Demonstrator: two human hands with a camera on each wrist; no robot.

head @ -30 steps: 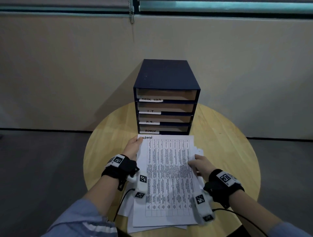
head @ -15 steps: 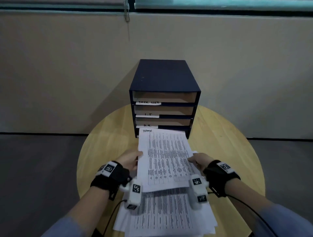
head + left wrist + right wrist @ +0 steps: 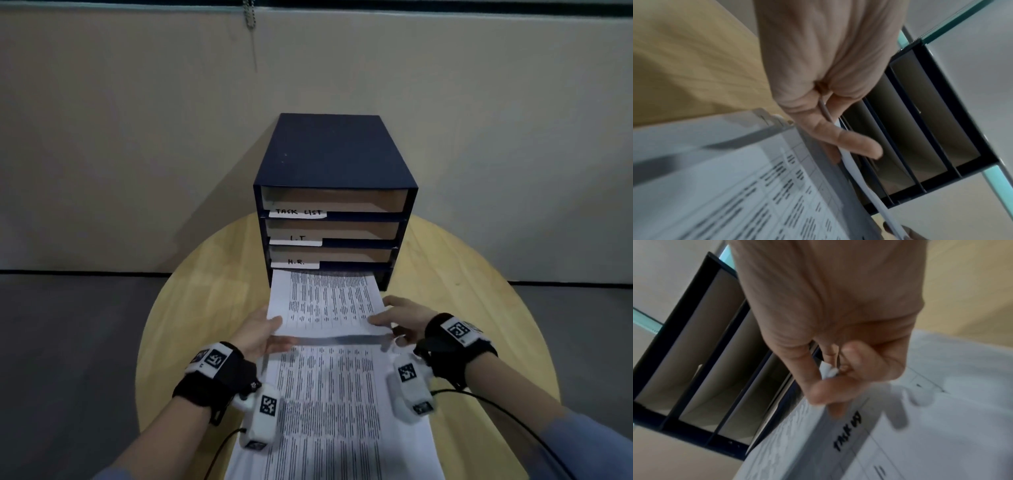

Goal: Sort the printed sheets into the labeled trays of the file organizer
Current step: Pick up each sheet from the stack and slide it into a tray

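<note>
A dark blue file organizer (image 3: 334, 192) stands at twelve o'clock on the round wooden counter (image 3: 205, 291), its open fronts facing the person. Three white labels show on its trays, reading TASK LIST, I.T. and H.R. from the top down. A printed sheet (image 3: 325, 303) is held level in front of the lowest tray, its far edge at or just inside that opening, right under the H.R. label. The left hand (image 3: 260, 330) pinches the sheet's near corner at nine o'clock, thumb on top and fingers beneath. The right hand (image 3: 402, 317) pinches the opposite near corner at three o'clock in the same way. Under both hands, toward six o'clock, a stack of printed sheets (image 3: 332, 411) lies flat on the counter.
</note>
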